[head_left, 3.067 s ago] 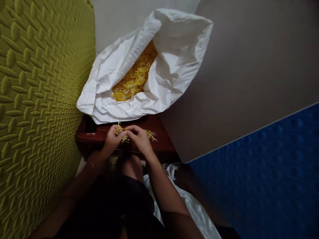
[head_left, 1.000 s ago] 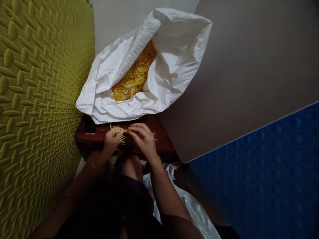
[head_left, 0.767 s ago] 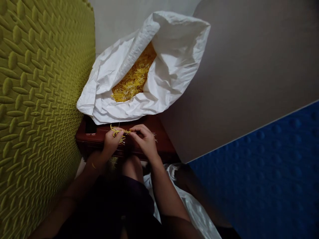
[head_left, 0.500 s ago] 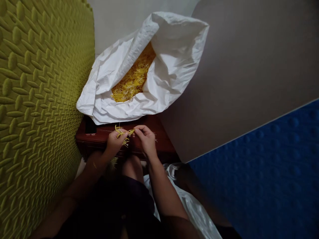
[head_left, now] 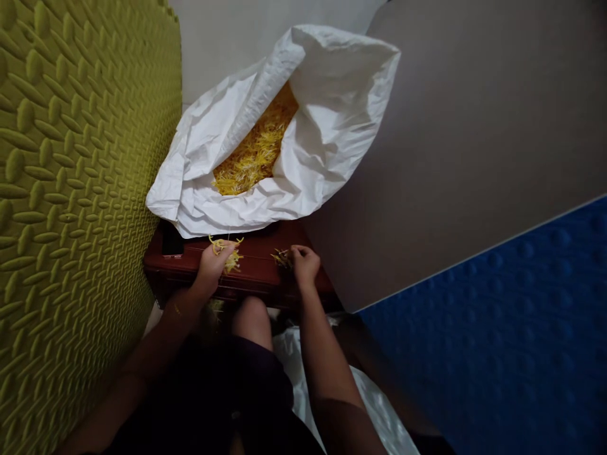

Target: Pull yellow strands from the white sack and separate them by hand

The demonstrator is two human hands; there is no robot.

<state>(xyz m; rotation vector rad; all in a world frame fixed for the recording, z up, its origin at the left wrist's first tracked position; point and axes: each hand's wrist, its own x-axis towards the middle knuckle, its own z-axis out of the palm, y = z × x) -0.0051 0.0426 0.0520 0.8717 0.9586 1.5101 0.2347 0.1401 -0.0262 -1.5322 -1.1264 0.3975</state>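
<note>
The left hand [head_left: 213, 270] is curled closed on limp yellow petal strands [head_left: 232, 261], light and soft, best pinched in bunches, while the right hand [head_left: 305, 265] pinches a small tuft [head_left: 281, 257].

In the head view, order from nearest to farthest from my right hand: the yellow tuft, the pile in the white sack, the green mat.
Right hand:
1. Yellow tuft, at its left
2. Yellow pile, ahead in sack
3. Green mat, far left
</note>
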